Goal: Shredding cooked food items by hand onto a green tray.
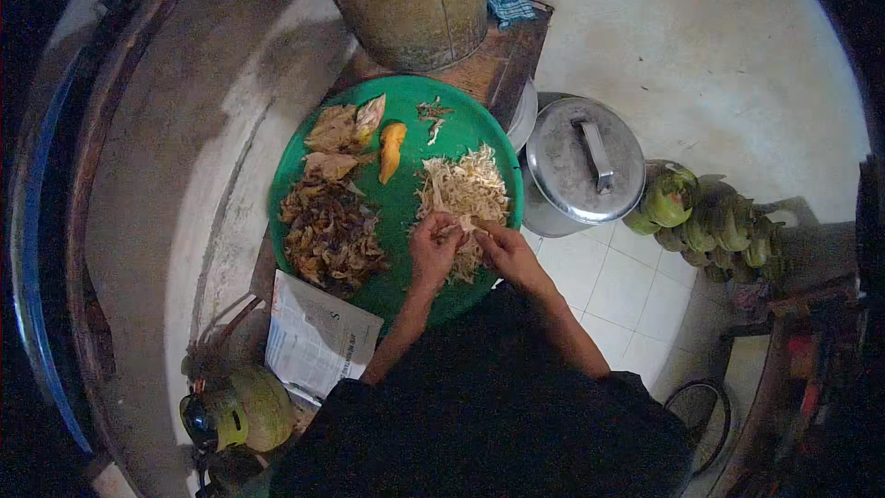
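Over a round green tray (399, 221), my left hand (434, 249) and my right hand (513, 257) work close together. Pinched between their fingertips is a small pale strip of what looks like cooked chicken meat (467, 223). Beneath them lies a heap of finely shredded meat (470, 183). A pile of dark brown scraps, perhaps skin and bone (330, 235), covers the tray's left side. Larger meat chunks (335, 130) sit above that pile. One yellow-orange piece (392, 152) rests near the middle, and a few loose shreds (434, 113) lie toward the far rim.
Behind the tray stands a large metal container (415, 7), beside a blue checked cloth (510, 4). To the right are a lidded metal pot (584, 159) and several green gas cylinders (712, 221). A newspaper (321, 332) and another gas cylinder (259, 408) are at lower left.
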`<action>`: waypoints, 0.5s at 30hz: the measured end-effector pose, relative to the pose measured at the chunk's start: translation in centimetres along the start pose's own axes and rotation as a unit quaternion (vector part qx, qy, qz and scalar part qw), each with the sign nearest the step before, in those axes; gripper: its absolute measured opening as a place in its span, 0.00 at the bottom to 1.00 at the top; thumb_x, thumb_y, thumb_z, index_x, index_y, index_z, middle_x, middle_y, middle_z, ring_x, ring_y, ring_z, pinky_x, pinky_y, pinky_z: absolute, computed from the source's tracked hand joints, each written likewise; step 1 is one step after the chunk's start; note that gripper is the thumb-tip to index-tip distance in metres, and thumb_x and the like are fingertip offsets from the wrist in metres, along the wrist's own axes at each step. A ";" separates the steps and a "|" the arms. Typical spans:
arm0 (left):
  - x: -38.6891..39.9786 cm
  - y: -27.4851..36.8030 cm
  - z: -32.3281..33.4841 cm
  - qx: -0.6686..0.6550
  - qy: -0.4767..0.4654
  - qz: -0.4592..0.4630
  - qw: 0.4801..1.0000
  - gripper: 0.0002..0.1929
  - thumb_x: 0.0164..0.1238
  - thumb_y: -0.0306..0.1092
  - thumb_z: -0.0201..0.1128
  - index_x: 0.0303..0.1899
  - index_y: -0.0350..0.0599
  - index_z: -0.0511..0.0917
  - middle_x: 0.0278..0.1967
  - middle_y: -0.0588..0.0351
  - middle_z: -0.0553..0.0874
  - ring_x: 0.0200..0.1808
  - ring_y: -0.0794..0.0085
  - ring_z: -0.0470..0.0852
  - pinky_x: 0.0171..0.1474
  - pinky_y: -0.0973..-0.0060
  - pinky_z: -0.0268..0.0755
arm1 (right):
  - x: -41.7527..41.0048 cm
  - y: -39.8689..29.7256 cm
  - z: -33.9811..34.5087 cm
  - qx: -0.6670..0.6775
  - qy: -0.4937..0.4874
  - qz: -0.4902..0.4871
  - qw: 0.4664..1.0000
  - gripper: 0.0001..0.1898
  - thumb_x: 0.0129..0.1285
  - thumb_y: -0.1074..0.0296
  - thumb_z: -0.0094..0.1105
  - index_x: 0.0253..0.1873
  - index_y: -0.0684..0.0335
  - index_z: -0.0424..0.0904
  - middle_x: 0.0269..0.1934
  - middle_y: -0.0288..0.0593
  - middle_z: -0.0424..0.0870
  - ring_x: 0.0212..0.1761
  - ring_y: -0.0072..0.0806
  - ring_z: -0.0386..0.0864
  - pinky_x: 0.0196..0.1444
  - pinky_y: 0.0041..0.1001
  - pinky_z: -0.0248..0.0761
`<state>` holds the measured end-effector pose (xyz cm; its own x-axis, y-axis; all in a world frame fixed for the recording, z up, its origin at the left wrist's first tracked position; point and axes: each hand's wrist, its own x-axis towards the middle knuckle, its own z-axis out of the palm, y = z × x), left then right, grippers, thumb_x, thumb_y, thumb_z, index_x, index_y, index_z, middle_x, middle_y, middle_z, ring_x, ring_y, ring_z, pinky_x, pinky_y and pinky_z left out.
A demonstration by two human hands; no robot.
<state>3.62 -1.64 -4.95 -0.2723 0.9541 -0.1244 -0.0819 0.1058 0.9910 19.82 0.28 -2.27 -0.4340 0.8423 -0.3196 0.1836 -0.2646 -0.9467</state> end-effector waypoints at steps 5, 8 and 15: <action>-0.4 -0.1 0.1 -0.053 0.009 -0.042 0.998 0.06 0.63 0.19 0.56 0.41 0.36 0.73 0.38 0.56 0.79 0.38 0.74 0.81 0.40 0.74 0.81 | -0.2 0.5 0.6 0.043 0.007 0.000 0.999 0.19 0.70 0.61 0.50 0.62 0.62 0.72 0.22 0.31 0.70 0.23 0.18 0.67 0.25 0.20 0.62; -0.3 -0.6 -0.1 -0.050 0.008 -0.054 0.997 0.06 0.64 0.19 0.55 0.41 0.37 0.72 0.38 0.56 0.79 0.38 0.73 0.81 0.41 0.74 0.82 | 0.3 2.5 0.9 -0.014 -0.003 -0.094 0.995 0.19 0.70 0.61 0.51 0.62 0.61 0.72 0.23 0.32 0.72 0.23 0.18 0.68 0.27 0.20 0.64; -0.3 0.4 0.3 -0.141 0.013 -0.082 0.987 0.06 0.64 0.19 0.54 0.41 0.38 0.72 0.38 0.55 0.80 0.37 0.74 0.81 0.40 0.75 0.81 | 0.2 1.1 0.5 0.079 0.029 -0.051 0.995 0.20 0.70 0.61 0.50 0.63 0.60 0.69 0.24 0.32 0.73 0.22 0.17 0.67 0.24 0.19 0.62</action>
<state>3.95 -1.83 -4.52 -0.2570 0.9229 -0.2868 -0.3896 0.1726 0.9047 19.47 -0.13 -3.42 -0.3903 0.8934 -0.2224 -0.0022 -0.2425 -0.9701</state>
